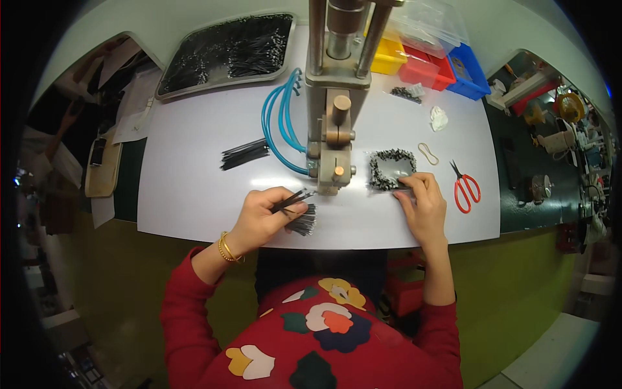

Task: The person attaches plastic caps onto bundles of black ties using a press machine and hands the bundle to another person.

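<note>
My left hand (pixel 258 219) is closed round a few thin black rods with pale ends (pixel 289 201), which look like cut cable pieces. They point up and right toward the foot of a metal bench press (pixel 337 133). Just below those fingers, a bundle of similar rods (pixel 307 222) lies on the table. On the press's other side, my right hand (pixel 424 206) reaches the near right corner of a small clear tray (pixel 394 174) lined with tiny black parts. Its thumb and fingertips are bent together there; anything between them is too small to make out.
More black rods (pixel 245 154) lie left of the press, by blue air hoses (pixel 267 126). A metal tray (pixel 290 55) full of black pieces stands back left. Red-handled scissors (pixel 466 188), a rubber band (pixel 427 153) and coloured bins (pixel 468 81) are on the right.
</note>
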A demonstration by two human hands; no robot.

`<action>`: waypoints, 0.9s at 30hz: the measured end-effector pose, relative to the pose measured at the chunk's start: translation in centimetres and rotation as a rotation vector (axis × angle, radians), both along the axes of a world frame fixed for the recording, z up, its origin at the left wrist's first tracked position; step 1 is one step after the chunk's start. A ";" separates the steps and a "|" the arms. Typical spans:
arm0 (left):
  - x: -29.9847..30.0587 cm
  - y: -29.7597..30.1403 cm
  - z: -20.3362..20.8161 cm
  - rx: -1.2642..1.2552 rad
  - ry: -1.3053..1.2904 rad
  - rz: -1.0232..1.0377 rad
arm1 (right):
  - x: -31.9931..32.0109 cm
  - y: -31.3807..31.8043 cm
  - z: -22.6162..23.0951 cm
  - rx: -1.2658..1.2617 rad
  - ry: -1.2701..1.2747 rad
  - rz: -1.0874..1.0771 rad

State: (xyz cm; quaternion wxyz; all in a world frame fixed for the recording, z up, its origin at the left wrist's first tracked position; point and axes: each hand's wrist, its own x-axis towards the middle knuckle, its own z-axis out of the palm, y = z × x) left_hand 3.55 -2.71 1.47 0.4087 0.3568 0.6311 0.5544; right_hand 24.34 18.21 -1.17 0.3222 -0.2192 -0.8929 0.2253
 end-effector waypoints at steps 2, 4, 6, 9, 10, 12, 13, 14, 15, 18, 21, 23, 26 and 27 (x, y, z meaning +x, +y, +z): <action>-0.5 0.4 0.2 -0.032 -0.026 -0.037 | -0.1 0.5 0.1 0.168 -0.121 -0.018; -0.3 0.5 -0.4 -0.062 -0.081 -0.061 | 0.3 0.7 -0.5 0.143 -0.081 -0.004; -0.6 1.0 -1.0 -0.076 -0.111 -0.082 | 0.7 0.9 -1.2 0.085 -0.014 0.033; -1.4 1.6 -1.7 -0.039 -0.203 -0.088 | -0.1 1.3 -0.9 0.212 -0.049 0.025; -1.4 1.8 -1.8 -0.040 -0.205 -0.093 | -0.2 1.4 -0.8 0.275 -0.066 0.026; -1.1 1.8 -1.8 -0.004 -0.171 -0.101 | 0.2 1.5 -1.2 0.228 -0.050 0.015; -1.1 1.8 -1.8 0.014 -0.154 -0.099 | 0.3 1.5 -1.4 0.182 -0.031 0.013; -1.1 1.7 -1.9 0.013 -0.157 -0.096 | 0.3 1.5 -1.3 0.136 -0.011 0.011; -1.2 1.7 -2.1 0.019 -0.118 -0.095 | 0.2 1.5 -1.3 0.135 -0.014 0.015; -1.5 1.6 -2.7 0.028 -0.047 -0.086 | -0.1 1.3 -1.0 0.224 -0.077 0.018; -1.8 1.9 -3.0 0.066 -0.008 -0.099 | 0.0 1.2 -1.2 0.131 -0.040 0.008; -1.8 2.3 -3.1 0.065 -0.051 -0.095 | 0.0 1.1 -1.3 0.081 -0.017 0.004; -1.6 2.7 -3.2 0.065 -0.130 -0.094 | -0.1 1.2 -0.9 0.183 -0.043 0.051; -1.4 2.7 -3.5 0.055 -0.177 -0.081 | 0.1 1.2 -0.9 0.180 -0.038 0.055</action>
